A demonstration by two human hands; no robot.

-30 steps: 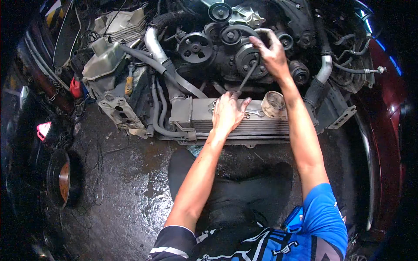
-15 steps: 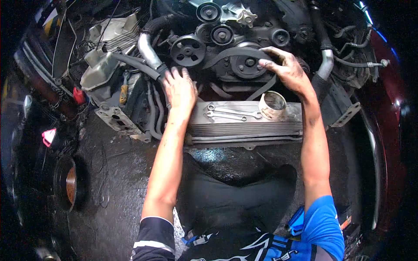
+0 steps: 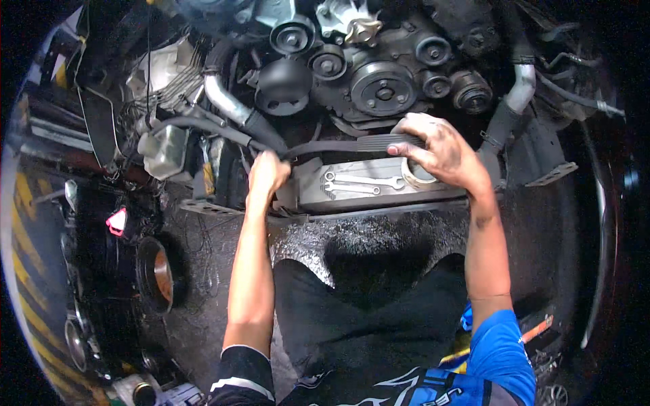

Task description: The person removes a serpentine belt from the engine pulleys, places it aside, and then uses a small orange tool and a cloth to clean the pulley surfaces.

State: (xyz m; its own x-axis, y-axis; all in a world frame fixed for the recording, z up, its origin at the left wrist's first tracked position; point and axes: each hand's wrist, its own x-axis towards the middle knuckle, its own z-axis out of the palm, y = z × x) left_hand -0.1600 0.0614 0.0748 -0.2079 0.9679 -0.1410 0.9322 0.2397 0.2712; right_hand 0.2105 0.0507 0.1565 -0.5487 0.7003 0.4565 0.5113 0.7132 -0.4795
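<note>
the belt (image 3: 349, 145) looks matt, the wrenches (image 3: 362, 181) glossy metal.

Pale lettering (image 3: 449, 395) on the front of the blue-and-black shirt (image 3: 474, 386), low in the view

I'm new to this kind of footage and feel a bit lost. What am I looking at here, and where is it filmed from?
There is no machine at work here: these are a person's own bare hands. The view comes from a wide fisheye camera on that person's head, looking down, so edges bend and the forearms enter from below. Ahead is an opened vehicle front, with several round pulleys showing. The right hand grips a ribbed black belt, which runs across to the closed left hand. Below the belt, two wrenches lie on a metal ledge. A round tub sits beside them, partly hidden by the right hand.
</note>
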